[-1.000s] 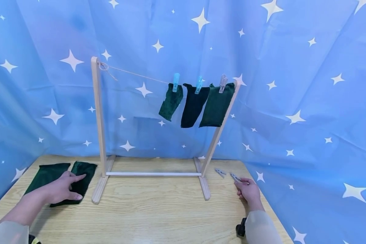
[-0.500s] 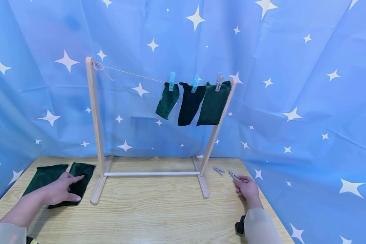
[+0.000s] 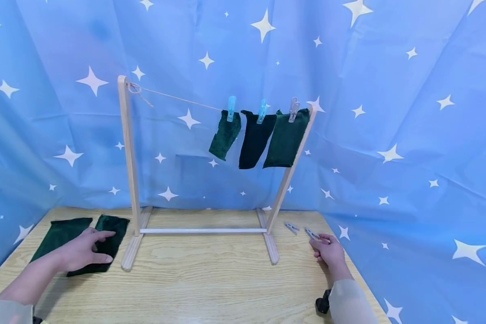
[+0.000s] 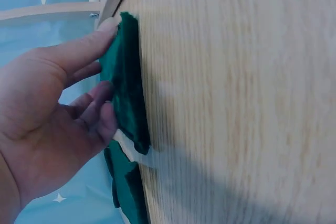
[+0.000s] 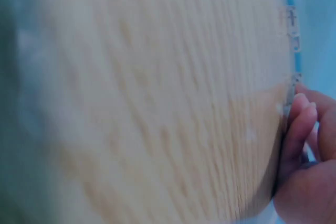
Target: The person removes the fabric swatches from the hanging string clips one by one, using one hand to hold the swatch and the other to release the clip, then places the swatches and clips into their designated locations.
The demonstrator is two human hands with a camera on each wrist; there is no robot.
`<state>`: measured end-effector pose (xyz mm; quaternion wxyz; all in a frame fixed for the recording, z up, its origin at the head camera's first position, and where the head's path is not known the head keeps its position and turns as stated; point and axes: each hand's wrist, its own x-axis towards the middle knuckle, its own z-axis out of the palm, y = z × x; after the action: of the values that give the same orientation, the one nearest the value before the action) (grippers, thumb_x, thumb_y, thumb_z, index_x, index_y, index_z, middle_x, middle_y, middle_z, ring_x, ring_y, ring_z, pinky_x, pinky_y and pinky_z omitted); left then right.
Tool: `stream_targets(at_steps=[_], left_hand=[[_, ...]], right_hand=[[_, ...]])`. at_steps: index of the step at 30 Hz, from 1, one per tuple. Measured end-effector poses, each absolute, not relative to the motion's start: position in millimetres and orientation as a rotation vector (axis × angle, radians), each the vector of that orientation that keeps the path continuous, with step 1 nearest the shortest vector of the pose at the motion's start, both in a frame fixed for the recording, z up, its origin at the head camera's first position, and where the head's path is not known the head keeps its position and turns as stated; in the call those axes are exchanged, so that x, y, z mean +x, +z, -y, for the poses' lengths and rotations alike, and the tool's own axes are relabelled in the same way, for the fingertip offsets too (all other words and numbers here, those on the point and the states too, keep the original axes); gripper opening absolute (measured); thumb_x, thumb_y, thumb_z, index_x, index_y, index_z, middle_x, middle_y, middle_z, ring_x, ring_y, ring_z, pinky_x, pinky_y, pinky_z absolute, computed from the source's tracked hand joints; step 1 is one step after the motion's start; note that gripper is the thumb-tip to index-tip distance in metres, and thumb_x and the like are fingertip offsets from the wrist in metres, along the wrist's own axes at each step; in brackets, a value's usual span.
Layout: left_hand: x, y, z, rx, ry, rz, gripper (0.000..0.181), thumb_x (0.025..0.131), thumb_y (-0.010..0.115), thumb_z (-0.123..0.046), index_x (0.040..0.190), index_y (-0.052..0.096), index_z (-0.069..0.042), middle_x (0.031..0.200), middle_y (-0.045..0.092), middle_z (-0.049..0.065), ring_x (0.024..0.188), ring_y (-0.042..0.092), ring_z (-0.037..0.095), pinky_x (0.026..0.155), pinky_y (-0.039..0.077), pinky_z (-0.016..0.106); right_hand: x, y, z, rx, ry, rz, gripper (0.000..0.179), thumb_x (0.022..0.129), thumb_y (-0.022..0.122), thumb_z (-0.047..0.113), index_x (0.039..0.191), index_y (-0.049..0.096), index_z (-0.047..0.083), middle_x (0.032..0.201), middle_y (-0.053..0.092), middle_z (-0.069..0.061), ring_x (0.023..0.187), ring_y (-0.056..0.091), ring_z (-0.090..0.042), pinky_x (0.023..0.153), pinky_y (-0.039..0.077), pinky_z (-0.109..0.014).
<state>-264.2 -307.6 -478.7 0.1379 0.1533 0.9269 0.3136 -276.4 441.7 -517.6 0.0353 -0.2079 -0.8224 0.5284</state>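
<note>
My left hand (image 3: 81, 249) reaches over a small dark green cloth (image 3: 115, 223) at the table's left, its index finger and thumb spread apart along it. In the left wrist view the fingertips are right at the cloth (image 4: 128, 82), the lower fingers loosely bent. A second green cloth (image 3: 58, 234) lies partly behind that hand. At the table's right my right hand (image 3: 333, 254) pinches the end of a grey clothespin (image 3: 311, 233) between thumb and fingers. Another grey clothespin (image 3: 291, 227) lies just left of it.
A wooden rack (image 3: 128, 148) carries a string (image 3: 178, 97) with three green cloths, one of them dark (image 3: 256, 141). Blue clothespins (image 3: 231, 109) and a greyish one (image 3: 294, 110) hold them at the right. A starry blue curtain (image 3: 389, 90) hangs behind the table (image 3: 210, 279).
The head view shifts slightly. The left thumb and index finger move a little on the near cloth. The right hand stays at the clothespin.
</note>
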Motion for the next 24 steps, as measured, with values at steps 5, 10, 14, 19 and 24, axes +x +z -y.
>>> stream_targets(at_steps=[5, 10, 14, 19, 24], left_hand=[[-255.9, -471.5, 296.6, 0.424, 0.987, -2.874, 0.056, 0.107, 0.075, -0.029, 0.148, 0.061, 0.007, 0.122, 0.07, 0.016, 0.083, 0.057, 0.013, 0.068, 0.05, 0.03], [-241.3, -451.4, 278.5, 0.401, 1.151, -2.945, 0.041, 0.112, 0.067, -0.033, 0.14, 0.072, -0.004, 0.092, 0.066, 0.004, 0.067, 0.05, 0.012, 0.059, 0.042, 0.029], [-233.5, -428.8, 259.1, 0.399, 1.246, -2.948, 0.039, 0.114, 0.063, -0.039, 0.137, 0.076, -0.011, 0.083, 0.062, 0.002, 0.069, 0.053, 0.014, 0.058, 0.043, 0.03], [-229.8, -396.1, 231.3, 0.483, 1.381, -2.896, 0.034, 0.113, 0.064, -0.04, 0.134, 0.077, -0.016, 0.082, 0.066, 0.002, 0.073, 0.06, 0.016, 0.055, 0.043, 0.032], [-235.4, -365.5, 203.0, 0.615, 1.438, -2.874, 0.03, 0.113, 0.065, -0.037, 0.134, 0.077, -0.019, 0.089, 0.069, 0.003, 0.072, 0.06, 0.018, 0.055, 0.044, 0.033]], right_hand=[[-266.9, -504.9, -442.1, -0.583, 1.677, 2.484, 0.067, 0.112, 0.065, 0.025, 0.166, 0.035, -0.003, 0.098, 0.072, 0.0, 0.067, 0.064, -0.008, 0.058, 0.057, -0.025], [-262.7, -476.1, -435.9, -0.455, 1.61, 2.472, 0.057, 0.114, 0.062, 0.024, 0.161, 0.046, -0.002, 0.098, 0.068, 0.012, 0.072, 0.065, -0.006, 0.062, 0.057, -0.025], [-260.6, -437.0, -418.1, -0.327, 1.577, 2.47, 0.052, 0.113, 0.064, 0.029, 0.156, 0.054, 0.002, 0.095, 0.064, 0.017, 0.074, 0.066, -0.007, 0.063, 0.058, -0.026], [-251.5, -378.9, -380.1, -0.099, 1.5, 2.495, 0.05, 0.111, 0.068, 0.039, 0.148, 0.064, 0.006, 0.102, 0.064, 0.011, 0.075, 0.066, -0.01, 0.062, 0.058, -0.027], [-247.8, -325.0, -335.8, 0.116, 1.441, 2.548, 0.049, 0.109, 0.068, 0.049, 0.145, 0.068, 0.015, 0.111, 0.064, 0.0, 0.077, 0.065, -0.017, 0.063, 0.057, -0.028]])
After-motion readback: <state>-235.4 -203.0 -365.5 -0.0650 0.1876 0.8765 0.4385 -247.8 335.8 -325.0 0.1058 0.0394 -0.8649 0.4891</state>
